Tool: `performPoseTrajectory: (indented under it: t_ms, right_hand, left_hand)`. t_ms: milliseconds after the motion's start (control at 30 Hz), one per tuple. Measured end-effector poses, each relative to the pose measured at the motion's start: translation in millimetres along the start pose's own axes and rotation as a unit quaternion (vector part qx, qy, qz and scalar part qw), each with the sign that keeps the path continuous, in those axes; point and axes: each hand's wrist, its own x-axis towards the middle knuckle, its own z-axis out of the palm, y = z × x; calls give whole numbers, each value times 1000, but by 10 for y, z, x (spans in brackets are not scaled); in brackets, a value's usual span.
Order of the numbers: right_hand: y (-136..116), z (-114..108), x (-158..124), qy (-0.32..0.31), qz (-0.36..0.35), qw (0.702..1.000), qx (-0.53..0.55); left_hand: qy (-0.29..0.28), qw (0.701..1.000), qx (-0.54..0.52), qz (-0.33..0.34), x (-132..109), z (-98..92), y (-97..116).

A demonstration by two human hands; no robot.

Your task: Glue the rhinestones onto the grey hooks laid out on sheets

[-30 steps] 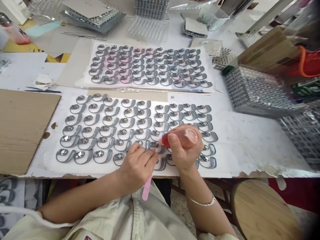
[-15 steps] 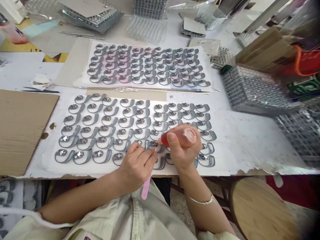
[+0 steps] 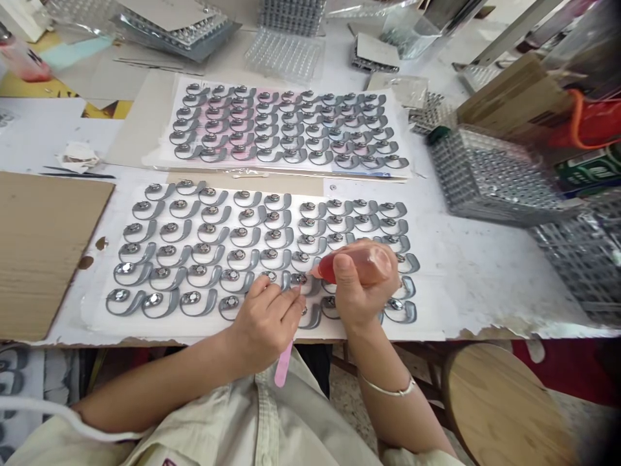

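My right hand [image 3: 361, 291] is closed round a small red squeeze bottle [image 3: 361, 265], its tip pointing left at a grey curved piece with a metal stud [image 3: 298, 279] on the near white sheet [image 3: 436, 285]. My left hand [image 3: 266, 323] is closed on a pink stick [image 3: 284, 364], fingertips resting on the pieces just left of the bottle tip. Rows of the same grey pieces [image 3: 204, 249] cover the sheet.
A second sheet of grey pieces [image 3: 286, 126] lies behind. Brown cardboard [image 3: 43, 246] is at the left, stacked clear blister trays [image 3: 495, 175] at the right and back, and a round wooden stool [image 3: 504, 408] stands below the table's right edge.
The red bottle has tilted and shifted slightly right in my right hand. My left hand stays put on the pieces.
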Motion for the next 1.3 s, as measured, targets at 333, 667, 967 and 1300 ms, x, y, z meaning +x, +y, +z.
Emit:
performPoseTrajectory:
  t_ms: [333, 667, 967, 1300]
  right_hand:
    - [21, 12, -18, -33, 7, 999, -2]
    - [17, 24, -2, -22, -25, 999, 20]
    - [24, 15, -36, -25, -19, 999, 14]
    - [51, 12, -40, -19, -37, 999, 21]
  left_hand:
    - [-7, 1000, 2, 0, -5, -8, -7]
    - [-8, 1000, 3, -2, 9, -20, -5]
    - [-10, 1000, -4, -2, -20, -14, -9]
    - [-13, 1000, -6, 0, 0, -17, -9]
